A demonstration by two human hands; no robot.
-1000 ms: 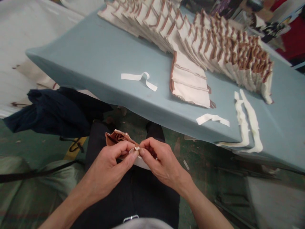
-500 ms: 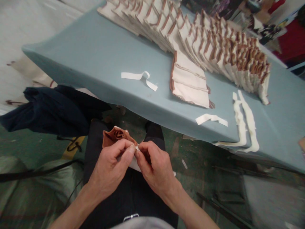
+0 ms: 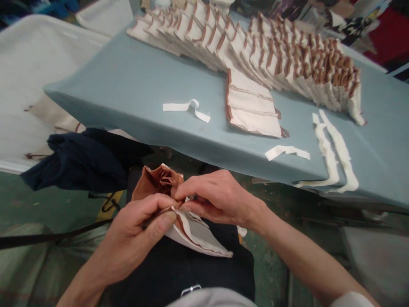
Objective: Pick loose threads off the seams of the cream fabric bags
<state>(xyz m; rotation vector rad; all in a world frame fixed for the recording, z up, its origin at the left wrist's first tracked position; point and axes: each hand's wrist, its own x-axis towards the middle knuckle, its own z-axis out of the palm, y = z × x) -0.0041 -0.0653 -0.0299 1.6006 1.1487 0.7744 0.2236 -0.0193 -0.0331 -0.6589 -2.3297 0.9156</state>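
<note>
Above my lap is a sewn fabric piece (image 3: 201, 238), off-white on one side and brown on the other, with bunched brown strips inside its upper opening. My left hand (image 3: 140, 234) pinches its edge between thumb and forefinger. My right hand (image 3: 220, 198) is closed on the same edge just to the right, its fingertips almost touching those of the left. What exactly lies between the right fingertips is hidden. On the table, a similar flat fabric piece (image 3: 252, 106) lies cream side up, with brown edging.
Long overlapping rows of cream and brown fabric pieces (image 3: 236, 47) cover the far side of the blue-covered table (image 3: 128, 81). White strips (image 3: 287, 151) and two longer cream strips (image 3: 338, 149) lie near its front edge. Dark blue cloth (image 3: 83, 160) hangs at left.
My right hand has turned and moved up over the fabric edge. The piece has opened, showing more of its cream flap below my hands. The view has shifted slightly.
</note>
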